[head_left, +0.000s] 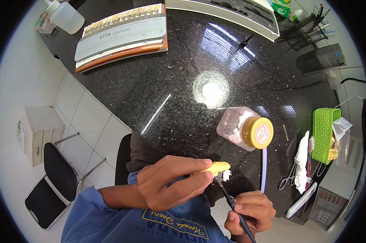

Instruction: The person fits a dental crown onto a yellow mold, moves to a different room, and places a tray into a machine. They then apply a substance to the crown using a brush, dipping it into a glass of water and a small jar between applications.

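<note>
My left hand (173,180) pinches a small yellow dental cast (220,167) between thumb and fingers, just over the front edge of the table. A white lump (226,175) shows at the underside of the cast. My right hand (252,212) grips a slim black pen-like tool (231,202) with a metal tip. That tip points up at the cast, right beside the white lump. Beyond the hands stands a clear jar (233,125) of pinkish powder with a yellow lid (258,133).
A speckled black table (126,97) carries a VITA classical shade guide (122,36) and a white squeeze bottle (67,18). At the right are a green basket (321,135), scissors (287,178), crumpled white tissue (301,162) and a pale blue tube (264,170). Black chairs (60,166) stand left.
</note>
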A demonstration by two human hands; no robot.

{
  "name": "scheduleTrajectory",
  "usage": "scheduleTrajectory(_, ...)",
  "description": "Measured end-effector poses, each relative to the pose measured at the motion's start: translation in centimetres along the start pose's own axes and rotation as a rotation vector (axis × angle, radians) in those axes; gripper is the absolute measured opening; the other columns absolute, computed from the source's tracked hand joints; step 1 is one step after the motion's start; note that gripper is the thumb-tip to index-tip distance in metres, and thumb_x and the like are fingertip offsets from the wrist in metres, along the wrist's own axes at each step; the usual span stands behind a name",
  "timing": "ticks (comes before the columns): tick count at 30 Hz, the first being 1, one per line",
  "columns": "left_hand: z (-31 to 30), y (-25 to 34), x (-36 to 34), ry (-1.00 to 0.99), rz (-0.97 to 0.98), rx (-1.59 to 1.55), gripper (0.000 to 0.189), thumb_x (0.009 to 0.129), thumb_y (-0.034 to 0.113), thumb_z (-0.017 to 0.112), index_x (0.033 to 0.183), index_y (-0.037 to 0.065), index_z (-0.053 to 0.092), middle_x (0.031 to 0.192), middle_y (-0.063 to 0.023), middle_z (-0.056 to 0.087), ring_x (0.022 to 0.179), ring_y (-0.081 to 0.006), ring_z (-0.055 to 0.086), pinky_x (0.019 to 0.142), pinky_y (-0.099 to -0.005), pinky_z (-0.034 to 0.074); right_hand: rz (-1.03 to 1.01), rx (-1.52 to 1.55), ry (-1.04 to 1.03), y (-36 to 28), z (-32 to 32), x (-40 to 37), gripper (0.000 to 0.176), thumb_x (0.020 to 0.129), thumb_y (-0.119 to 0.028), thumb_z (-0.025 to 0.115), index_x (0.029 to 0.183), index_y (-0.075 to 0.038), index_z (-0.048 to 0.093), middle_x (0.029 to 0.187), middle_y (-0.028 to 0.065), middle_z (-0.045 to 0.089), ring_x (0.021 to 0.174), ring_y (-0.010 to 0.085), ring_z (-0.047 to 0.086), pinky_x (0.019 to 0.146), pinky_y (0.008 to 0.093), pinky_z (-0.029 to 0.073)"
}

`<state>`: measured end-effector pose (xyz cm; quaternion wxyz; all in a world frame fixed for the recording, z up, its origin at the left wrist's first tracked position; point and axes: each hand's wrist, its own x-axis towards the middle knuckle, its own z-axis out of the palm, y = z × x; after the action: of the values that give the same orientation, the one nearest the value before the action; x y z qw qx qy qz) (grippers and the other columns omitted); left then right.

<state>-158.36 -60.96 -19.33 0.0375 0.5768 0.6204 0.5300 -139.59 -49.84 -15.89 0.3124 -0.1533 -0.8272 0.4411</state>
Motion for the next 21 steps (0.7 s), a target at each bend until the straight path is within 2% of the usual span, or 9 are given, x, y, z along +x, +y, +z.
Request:
scheduleTrajectory(11,-0.08,0.02,0.09,-0.009,0.005,0.001,0.044,0.071,0.003,0.085,0.107,0.002,0.06,0.105,-0.0178,0.065,0.082,-0.0208,0.068,0.061,-0.0253,0.056,-0.007,0.007,0.008,-0.13,0.04,0.19,0.022,0.07,-0.006,0.075,0.087,-0.001,0.061,0.072,0.0124,0.062,0.056,0.0197,0.062,0.052,0.0269,0.051)
scheduleTrajectory(13,-0.09,0.03,0.13,-0.009,0.008,-0.003,0.044,0.071,0.003,0.085,0.107,0.002,0.059,0.105,-0.018,0.065,0.082,-0.0207,0.068,0.061,-0.0253,0.056,0.045,0.016,-0.038,-0.38,-0.28,0.26,0.035,0.065,0.003,0.082,0.093,-0.003,0.063,0.08,0.0101,0.065,0.064,0.0217,0.069,0.055,0.0275,0.057)
scheduleTrajectory(20,-0.24,0.03,0.08,-0.021,0.001,-0.004,0.046,0.07,0.003,0.085,0.108,0.001,0.059,0.106,-0.0198,0.065,0.082,-0.0211,0.069,0.06,-0.025,0.057,0.047,0.013,-0.025,-0.22,-0.16,0.14,0.033,0.066,0.002,0.081,0.093,-0.003,0.063,0.08,0.0102,0.065,0.063,0.0216,0.068,0.054,0.0281,0.057)
scheduleTrajectory(21,-0.27,0.02,0.11,-0.023,0.0,-0.005,0.046,0.07,0.003,0.085,0.108,0.0,0.059,0.106,-0.0202,0.065,0.081,-0.0211,0.069,0.059,-0.025,0.057,0.002,0.004,-0.015,0.09,-0.01,0.07,0.028,0.069,-0.003,0.078,0.092,-0.001,0.061,0.077,0.0111,0.063,0.059,0.0206,0.065,0.053,0.0275,0.054)
